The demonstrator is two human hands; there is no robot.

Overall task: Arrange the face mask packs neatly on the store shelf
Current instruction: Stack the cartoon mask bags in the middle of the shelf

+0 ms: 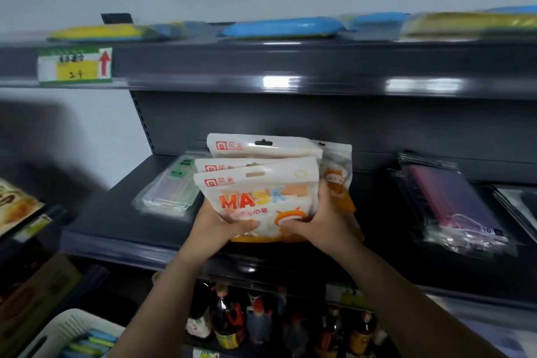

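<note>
Near the middle of the frame, both hands hold a stack of white face mask packs [255, 183] printed "MASK", just above the front of the dark middle shelf [116, 212]. The left hand [220, 222] grips the stack's lower left corner, fingers curled beneath and thumb across the front; the right hand [315, 222] clasps the lower right corner the same way. Behind the stack stands an orange-printed pack [337, 180]. A clear pack with a green label [171, 189] lies to the left on the shelf, and a purple mask pack [453, 206] lies at the right. Blue and yellow packs [282, 27] rest on the upper shelf, above a price tag [75, 66] at upper left. Bottles [232, 320] stand below.
</note>
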